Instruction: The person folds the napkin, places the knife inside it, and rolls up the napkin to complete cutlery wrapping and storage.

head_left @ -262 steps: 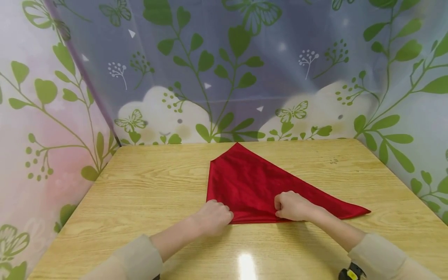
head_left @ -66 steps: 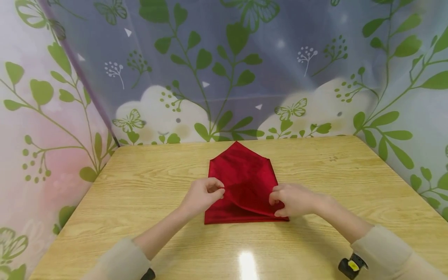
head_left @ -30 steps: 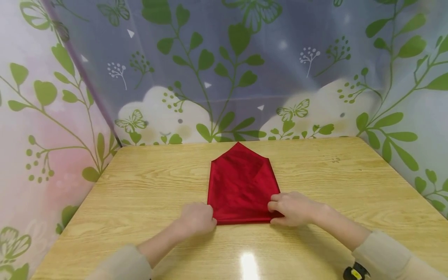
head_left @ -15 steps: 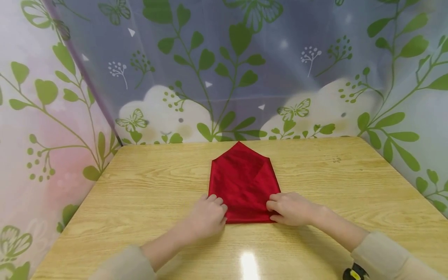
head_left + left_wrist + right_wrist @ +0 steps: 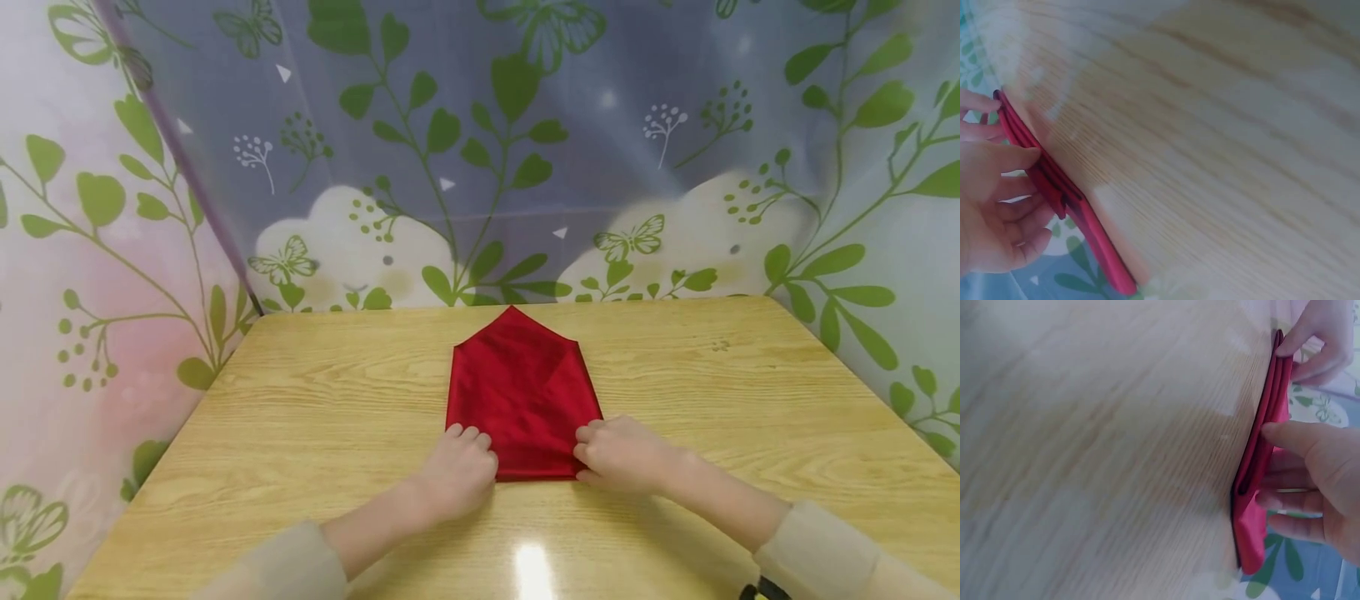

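Observation:
A shiny red cloth, folded flat into a house shape with a pointed far end, lies on the wooden table. At its near left corner my left hand grips the edge, thumb toward me and fingers over the top. My right hand holds the near right corner in the same way. Seen from the left wrist, the left thumb presses the stacked folds of the cloth. In the right wrist view, the right thumb lies against several layers of the cloth; the covered fingertips are partly hidden.
The wooden table reaches back to a hanging fabric backdrop printed with leaves and butterflies. More printed fabric stands along the left side and the right. A dark wrist strap shows at the lower right.
The cloth's long right-hand point has been folded over, leaving a symmetric shape. My left hand lifted a layer, laid it down toward me, then shifted right along the near edge. Lately the right hand barely moved.

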`<state>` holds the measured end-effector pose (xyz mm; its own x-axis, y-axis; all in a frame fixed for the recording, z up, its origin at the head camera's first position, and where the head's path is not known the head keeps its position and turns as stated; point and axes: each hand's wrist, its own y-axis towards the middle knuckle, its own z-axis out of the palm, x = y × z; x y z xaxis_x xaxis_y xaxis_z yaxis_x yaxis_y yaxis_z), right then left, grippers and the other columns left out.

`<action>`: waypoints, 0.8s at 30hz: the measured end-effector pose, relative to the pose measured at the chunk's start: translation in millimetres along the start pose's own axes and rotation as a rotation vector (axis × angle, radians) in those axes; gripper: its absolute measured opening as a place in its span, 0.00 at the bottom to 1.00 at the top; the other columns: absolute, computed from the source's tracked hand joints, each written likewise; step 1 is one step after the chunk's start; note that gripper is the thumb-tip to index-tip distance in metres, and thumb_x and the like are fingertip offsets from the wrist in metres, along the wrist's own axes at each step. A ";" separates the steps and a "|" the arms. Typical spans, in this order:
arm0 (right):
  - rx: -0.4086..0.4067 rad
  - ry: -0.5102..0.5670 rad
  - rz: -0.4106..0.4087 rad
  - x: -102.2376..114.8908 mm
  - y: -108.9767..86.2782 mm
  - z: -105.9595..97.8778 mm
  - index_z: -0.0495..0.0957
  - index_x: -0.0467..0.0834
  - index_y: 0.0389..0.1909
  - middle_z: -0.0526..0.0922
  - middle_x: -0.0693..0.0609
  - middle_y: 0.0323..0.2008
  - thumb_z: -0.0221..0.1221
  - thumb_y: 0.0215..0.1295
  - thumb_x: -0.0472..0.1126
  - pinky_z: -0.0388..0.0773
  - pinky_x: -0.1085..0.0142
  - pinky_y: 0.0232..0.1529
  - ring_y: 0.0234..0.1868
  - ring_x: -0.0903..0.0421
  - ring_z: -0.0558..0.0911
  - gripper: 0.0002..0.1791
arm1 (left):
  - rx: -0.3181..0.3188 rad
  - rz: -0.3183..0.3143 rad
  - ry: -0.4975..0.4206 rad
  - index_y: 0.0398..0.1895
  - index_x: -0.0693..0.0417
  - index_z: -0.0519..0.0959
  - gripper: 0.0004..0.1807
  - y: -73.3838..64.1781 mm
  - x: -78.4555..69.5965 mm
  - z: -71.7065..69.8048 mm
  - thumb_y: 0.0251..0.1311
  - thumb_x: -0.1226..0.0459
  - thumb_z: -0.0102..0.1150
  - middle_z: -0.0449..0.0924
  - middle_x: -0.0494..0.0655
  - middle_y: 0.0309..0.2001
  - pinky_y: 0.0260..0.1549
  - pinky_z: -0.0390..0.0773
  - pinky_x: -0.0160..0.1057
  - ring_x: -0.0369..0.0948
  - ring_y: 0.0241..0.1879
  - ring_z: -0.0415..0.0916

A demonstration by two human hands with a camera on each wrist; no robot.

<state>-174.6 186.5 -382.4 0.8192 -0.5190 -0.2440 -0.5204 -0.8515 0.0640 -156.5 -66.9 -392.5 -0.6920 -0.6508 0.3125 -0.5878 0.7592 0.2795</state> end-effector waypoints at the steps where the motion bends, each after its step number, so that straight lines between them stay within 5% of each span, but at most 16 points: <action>1: 0.005 -0.023 0.001 1.7 0.4 -1.4 0.76 0.45 0.20 0.67 0.57 0.18 0.66 0.51 0.48 0.65 0.72 0.20 0.21 0.61 0.67 0.12 | -0.010 -0.008 -0.001 0.04 0.49 0.59 0.18 0.6 -0.8 -0.4 0.40 0.69 0.56 0.58 0.41 0.14 0.21 0.51 0.32 0.38 0.16 0.55; 12: -0.006 -0.080 0.062 11.0 3.0 -2.7 0.72 0.45 0.15 0.67 0.55 0.17 0.67 0.45 0.43 0.63 0.70 0.16 0.19 0.58 0.67 0.13 | 0.081 -0.106 -0.062 0.04 0.48 0.56 0.19 7.4 -6.6 -5.3 0.35 0.72 0.54 0.58 0.42 0.14 0.19 0.54 0.33 0.38 0.17 0.56; 19: 0.004 -0.067 0.099 13.3 3.8 -2.8 0.70 0.45 0.15 0.66 0.55 0.17 0.67 0.43 0.40 0.61 0.69 0.14 0.18 0.57 0.66 0.13 | 0.147 -0.121 -0.103 0.04 0.49 0.57 0.20 9.9 -6.4 -3.8 0.39 0.71 0.55 0.58 0.42 0.15 0.20 0.54 0.33 0.38 0.17 0.56; 24: -0.009 -0.071 0.106 15.3 6.0 -2.1 0.70 0.45 0.14 0.67 0.54 0.17 0.66 0.43 0.39 0.61 0.69 0.14 0.18 0.56 0.66 0.13 | 0.138 -0.101 -0.100 0.03 0.49 0.57 0.20 10.2 -4.3 -3.8 0.38 0.71 0.55 0.57 0.42 0.15 0.20 0.54 0.32 0.37 0.17 0.54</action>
<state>-164.7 173.3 -383.7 0.7403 -0.5999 -0.3034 -0.6008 -0.7929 0.1018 -157.9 -56.4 -387.5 -0.6609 -0.7246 0.1952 -0.7033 0.6888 0.1758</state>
